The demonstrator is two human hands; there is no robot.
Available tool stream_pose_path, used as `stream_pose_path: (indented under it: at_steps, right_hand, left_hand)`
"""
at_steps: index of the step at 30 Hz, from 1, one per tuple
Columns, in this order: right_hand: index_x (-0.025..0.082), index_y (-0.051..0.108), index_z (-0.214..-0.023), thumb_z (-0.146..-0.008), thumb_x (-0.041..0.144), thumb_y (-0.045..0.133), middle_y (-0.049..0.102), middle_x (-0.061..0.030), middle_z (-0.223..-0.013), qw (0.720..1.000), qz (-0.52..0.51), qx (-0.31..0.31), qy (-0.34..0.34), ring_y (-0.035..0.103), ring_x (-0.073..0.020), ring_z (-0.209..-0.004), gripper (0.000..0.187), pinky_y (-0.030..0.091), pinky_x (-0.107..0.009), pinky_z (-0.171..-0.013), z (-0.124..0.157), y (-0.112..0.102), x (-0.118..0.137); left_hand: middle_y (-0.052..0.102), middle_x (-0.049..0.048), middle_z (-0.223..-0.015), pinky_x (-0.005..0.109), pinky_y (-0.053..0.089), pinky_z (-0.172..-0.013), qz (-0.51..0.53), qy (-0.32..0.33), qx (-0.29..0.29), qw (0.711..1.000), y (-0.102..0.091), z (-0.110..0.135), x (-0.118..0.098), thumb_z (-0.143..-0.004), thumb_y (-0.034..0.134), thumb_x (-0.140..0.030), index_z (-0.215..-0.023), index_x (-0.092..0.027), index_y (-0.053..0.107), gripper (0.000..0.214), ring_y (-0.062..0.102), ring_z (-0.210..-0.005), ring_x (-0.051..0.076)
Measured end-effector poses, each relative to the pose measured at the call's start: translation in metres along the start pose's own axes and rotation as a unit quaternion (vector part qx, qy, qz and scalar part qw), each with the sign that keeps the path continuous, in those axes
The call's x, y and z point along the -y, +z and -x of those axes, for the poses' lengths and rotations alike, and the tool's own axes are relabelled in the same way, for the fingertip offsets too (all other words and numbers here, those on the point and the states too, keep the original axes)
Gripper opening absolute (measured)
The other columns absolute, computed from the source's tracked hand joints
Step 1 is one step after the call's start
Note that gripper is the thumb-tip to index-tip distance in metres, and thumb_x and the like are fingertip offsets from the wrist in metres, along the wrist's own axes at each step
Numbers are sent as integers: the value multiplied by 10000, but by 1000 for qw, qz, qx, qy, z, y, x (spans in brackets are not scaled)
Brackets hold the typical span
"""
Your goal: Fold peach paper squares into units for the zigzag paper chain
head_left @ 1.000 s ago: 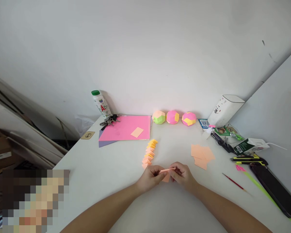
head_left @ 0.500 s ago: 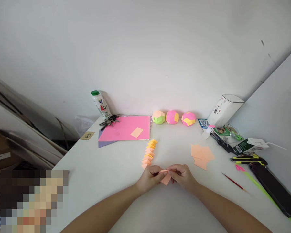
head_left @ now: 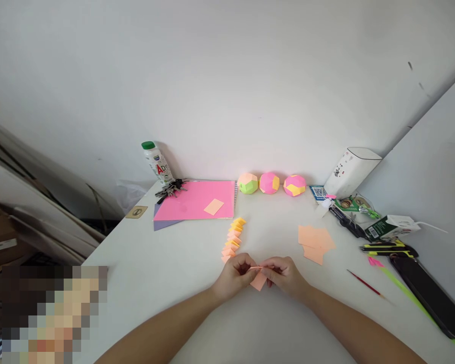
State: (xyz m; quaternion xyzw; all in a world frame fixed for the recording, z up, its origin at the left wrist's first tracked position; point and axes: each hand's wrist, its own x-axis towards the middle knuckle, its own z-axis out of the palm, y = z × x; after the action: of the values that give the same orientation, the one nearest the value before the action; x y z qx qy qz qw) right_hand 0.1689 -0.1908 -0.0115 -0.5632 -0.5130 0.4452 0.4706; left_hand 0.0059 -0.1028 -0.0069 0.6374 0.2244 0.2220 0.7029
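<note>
Between my two hands is a small peach paper piece (head_left: 259, 281), with a fold along its top edge. My left hand (head_left: 233, 277) pinches its left end between thumb and fingers. At the right end, my right hand (head_left: 286, 275) pinches the same fold, thumb in front. Just beyond my left hand runs a row of folded paper pieces (head_left: 233, 238), orange and peach, overlapping one another. Several flat peach paper squares (head_left: 315, 242) lie to the right, past my right hand.
Three paper balls (head_left: 269, 183) stand by the wall. At left are a pink sheet (head_left: 193, 199), keys (head_left: 171, 189) and a bottle (head_left: 158, 164). On the right lie a thin red brush (head_left: 366, 284), a utility knife (head_left: 389, 248), a black case (head_left: 428, 296) and a white container (head_left: 352, 172).
My fingers have shifted slightly along the fold, and the left knuckles sit a little higher. Everything else on the table looks the same.
</note>
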Motion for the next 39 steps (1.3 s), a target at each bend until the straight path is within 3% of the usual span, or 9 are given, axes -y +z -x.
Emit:
stream_pose_path:
  at_steps: [10, 14, 18, 21, 24, 30, 39]
  right_hand:
    - [169, 691, -829, -804, 398, 600, 610, 0, -592, 1000, -17, -7, 10, 554, -118, -475, 248, 459, -242, -461, 0, 0, 1]
    - [167, 681, -831, -803, 389, 604, 605, -1, -607, 999, -31, -2, 18, 558, -118, -488, 237, 459, -240, -465, 0, -1, 1]
    - [170, 678, -816, -800, 369, 610, 602, 2, -612, 1000, -9, 12, 10, 566, -118, -495, 211, 457, -239, -478, 0, 0, 2]
    - [169, 648, -791, -809, 363, 598, 589, 13, -599, 1000, -19, 0, 15, 561, -112, -487, 201, 453, -233, -477, -1, 0, 3]
    - [167, 626, -765, -810, 369, 596, 593, 12, -618, 999, -37, -4, 25, 557, -108, -488, 209, 458, -233, -479, 0, 0, 4]
    - [170, 639, -779, -826, 358, 574, 587, 9, -597, 1000, -16, 17, 20, 569, -122, -525, 205, 465, -238, -501, 1, 2, 8]
    - [158, 615, -725, -822, 336, 579, 564, 14, -604, 999, -37, -2, 16, 524, -95, -472, 207, 431, -219, -471, -1, -1, 5]
  left_hand:
    - [414, -64, -553, 186, 327, -410, 48, -12, -43, 998, -3, 2, 0, -736, 612, -314, -615, -174, 406, 277, 387, -440, 53]
    - [457, -42, -671, 201, 370, -432, 91, -12, -31, 995, -3, 2, 0, -754, 596, -373, -718, -182, 439, 249, 419, -495, 67]
    - [492, -38, -620, 193, 307, -437, 29, -35, 4, 999, 1, 2, 0, -753, 611, -384, -756, -165, 491, 249, 389, -482, 62]
    - [458, -54, -550, 190, 278, -435, -7, -39, -22, 999, 2, 2, -1, -741, 617, -352, -674, -161, 479, 245, 354, -459, 57]
    - [463, -55, -552, 192, 293, -446, -21, -37, -38, 998, 3, 2, -2, -719, 623, -301, -665, -162, 479, 208, 366, -468, 61]
    - [519, -15, -599, 219, 350, -525, -76, -18, -15, 997, 3, 1, -2, -737, 559, -229, -662, -147, 517, 118, 448, -558, 99]
    - [430, -44, -585, 198, 275, -471, -6, -24, -21, 999, -2, 3, -1, -725, 529, -204, -662, -161, 451, 109, 353, -505, 70]
